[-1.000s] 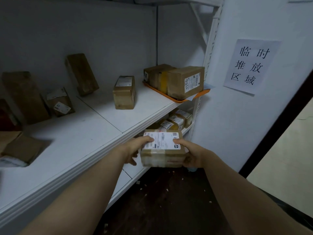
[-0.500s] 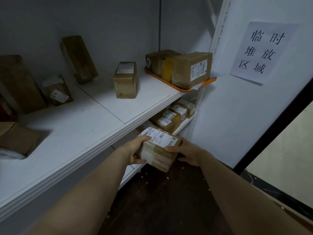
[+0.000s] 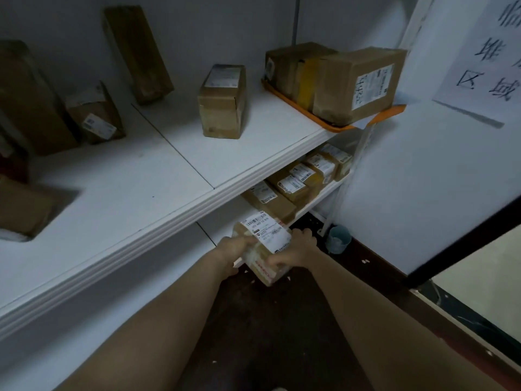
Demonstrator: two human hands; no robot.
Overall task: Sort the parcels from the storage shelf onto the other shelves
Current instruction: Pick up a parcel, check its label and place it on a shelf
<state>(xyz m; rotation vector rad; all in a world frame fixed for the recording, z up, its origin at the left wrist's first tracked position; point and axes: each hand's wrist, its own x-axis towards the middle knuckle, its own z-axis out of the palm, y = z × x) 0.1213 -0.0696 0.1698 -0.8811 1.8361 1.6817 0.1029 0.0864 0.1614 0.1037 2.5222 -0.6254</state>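
A small brown parcel (image 3: 264,244) with a white shipping label on top and red-printed tape is held between both hands at the front edge of the lower shelf (image 3: 324,198). My left hand (image 3: 234,251) grips its left side, fingers curled over the top. My right hand (image 3: 296,249) grips its right side, thumb on the near face. The parcel is tilted, its far end over the shelf edge, just in front of a row of labelled parcels (image 3: 293,184) lying on that shelf.
The white upper shelf (image 3: 158,176) carries several brown boxes: one standing in the middle (image 3: 222,103), others leaning on the back wall, two on an orange tray (image 3: 332,125) at the right. A white side panel with a paper sign (image 3: 485,57) stands right. A small cup (image 3: 338,238) sits on the dark floor.
Both hands carried the parcel down and forward, from below the upper shelf's edge to the front of the lower shelf. The parcel tilted. My view dropped and moved closer.
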